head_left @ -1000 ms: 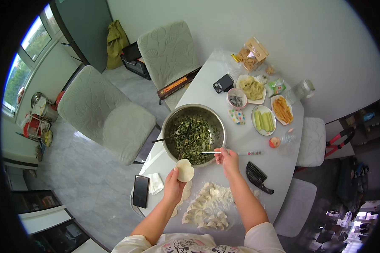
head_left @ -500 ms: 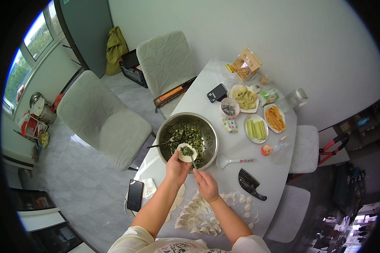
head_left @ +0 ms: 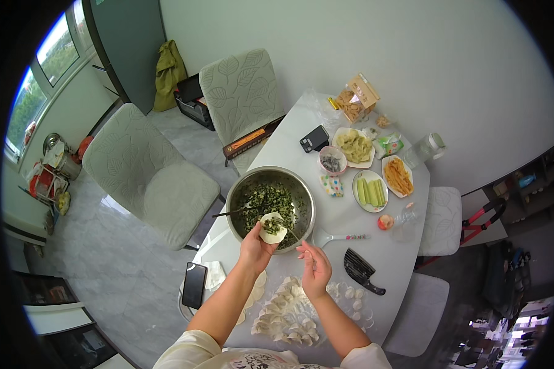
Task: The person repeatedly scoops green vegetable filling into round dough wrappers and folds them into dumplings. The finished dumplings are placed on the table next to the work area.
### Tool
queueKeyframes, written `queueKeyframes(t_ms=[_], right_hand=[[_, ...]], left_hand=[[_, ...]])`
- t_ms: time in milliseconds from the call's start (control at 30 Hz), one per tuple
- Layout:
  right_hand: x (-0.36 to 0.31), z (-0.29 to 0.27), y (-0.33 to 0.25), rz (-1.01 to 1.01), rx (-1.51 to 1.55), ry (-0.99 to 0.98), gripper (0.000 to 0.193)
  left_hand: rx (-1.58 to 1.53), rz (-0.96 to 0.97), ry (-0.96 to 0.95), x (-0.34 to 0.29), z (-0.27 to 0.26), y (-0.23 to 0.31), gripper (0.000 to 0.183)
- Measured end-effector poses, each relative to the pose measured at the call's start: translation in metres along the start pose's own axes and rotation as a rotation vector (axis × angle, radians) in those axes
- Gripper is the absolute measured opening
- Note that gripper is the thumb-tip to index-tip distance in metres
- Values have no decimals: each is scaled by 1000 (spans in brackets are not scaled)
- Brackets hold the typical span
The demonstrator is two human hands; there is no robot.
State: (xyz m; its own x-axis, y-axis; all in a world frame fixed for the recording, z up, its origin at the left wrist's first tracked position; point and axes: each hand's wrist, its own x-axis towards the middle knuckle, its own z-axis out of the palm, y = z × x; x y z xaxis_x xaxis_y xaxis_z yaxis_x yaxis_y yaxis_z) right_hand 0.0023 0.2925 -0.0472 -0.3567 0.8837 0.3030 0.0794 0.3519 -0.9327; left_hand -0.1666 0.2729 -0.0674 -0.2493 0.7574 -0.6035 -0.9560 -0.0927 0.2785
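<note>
My left hand (head_left: 256, 248) holds a round dough wrapper (head_left: 279, 236) over the near side of a steel mixing bowl (head_left: 313, 203), a small heap of chopped green filling on it. More green filling (head_left: 280, 200) lies in the bowl. A dark-handled utensil (head_left: 229, 213) rests across the bowl's left rim. Beside the wrapper, a thin utensil handle (head_left: 293, 234) leans over the bowl's right near rim; its lower end is hidden. My right hand (head_left: 315, 269) is just outside that rim, fingers apart, fingertips close to the handle. Shaped dumplings (head_left: 286, 313) lie between my forearms.
Right of the bowl are a white ladle (head_left: 335, 237) and a black cleaver (head_left: 361, 270). Farther back stand plates of cucumber pieces (head_left: 371, 191) and orange strips (head_left: 397, 176), plus a glass jug (head_left: 426, 149). A phone (head_left: 194, 285) and flat wrappers (head_left: 255, 294) lie left of the dumplings.
My right hand has let go of the thin utensil and moved right and down, fingers loosening. The utensil now leans toward the bowl's rim. My left hand still holds the filled wrapper.
</note>
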Motion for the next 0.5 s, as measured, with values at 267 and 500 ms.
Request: queueKeyframes(t_ms=[267,500], right_hand=[[-6,0,11,-632,-686,-196,40],[-12,-11,14,-675,-769,-253,41]], left_hand=[[-84,11,-44,-2,1,-1,41],[-194,-28,-51,0,0,-1,41]])
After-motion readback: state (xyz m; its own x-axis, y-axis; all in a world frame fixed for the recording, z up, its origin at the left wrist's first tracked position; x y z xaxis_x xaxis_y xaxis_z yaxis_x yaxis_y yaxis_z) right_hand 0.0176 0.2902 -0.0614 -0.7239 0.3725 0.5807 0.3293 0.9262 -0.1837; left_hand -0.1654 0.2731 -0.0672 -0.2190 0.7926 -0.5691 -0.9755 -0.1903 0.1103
